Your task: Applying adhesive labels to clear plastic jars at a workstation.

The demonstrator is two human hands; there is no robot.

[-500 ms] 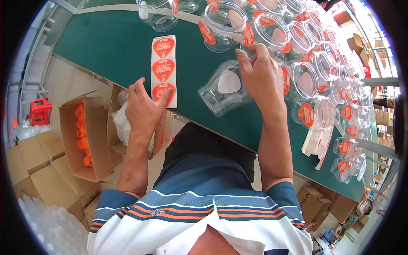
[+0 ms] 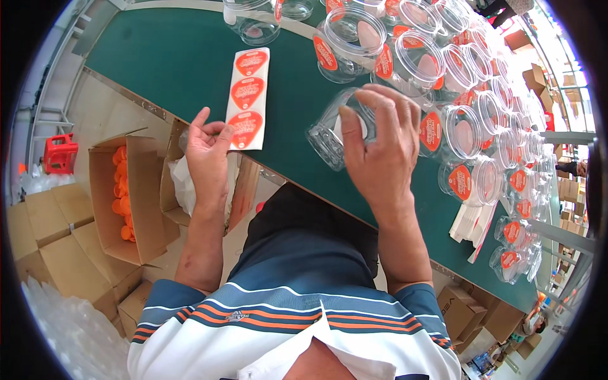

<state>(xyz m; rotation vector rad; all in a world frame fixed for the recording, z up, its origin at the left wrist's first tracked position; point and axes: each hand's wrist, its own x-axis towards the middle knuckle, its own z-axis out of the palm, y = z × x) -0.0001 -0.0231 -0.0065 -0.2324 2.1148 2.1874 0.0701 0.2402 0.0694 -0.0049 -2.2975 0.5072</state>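
Note:
A clear plastic jar (image 2: 326, 142) lies tilted on its side on the green table, its threaded mouth toward me. My right hand (image 2: 386, 145) is curved over it, thumb and fingers gripping its side. A white oval patch on the jar shows partly beneath the thumb. To the left lies a white backing strip with three orange-red labels (image 2: 247, 93) in a row. My left hand (image 2: 209, 142) is at the table edge beside the strip, fingers apart, its thumb touching the left edge of the nearest label.
Labelled clear jars (image 2: 465, 130) crowd the right and far side of the green table (image 2: 164, 63). A stack of white strips (image 2: 472, 225) lies at right. Below the left edge stand a carton (image 2: 142, 209) of orange lids (image 2: 121, 190) and a red stool (image 2: 60, 154).
My right hand has turned on the jar, and its thumb now crosses the white patch. My left thumb has slid to the label's edge; the label strip has shifted and tilted slightly.

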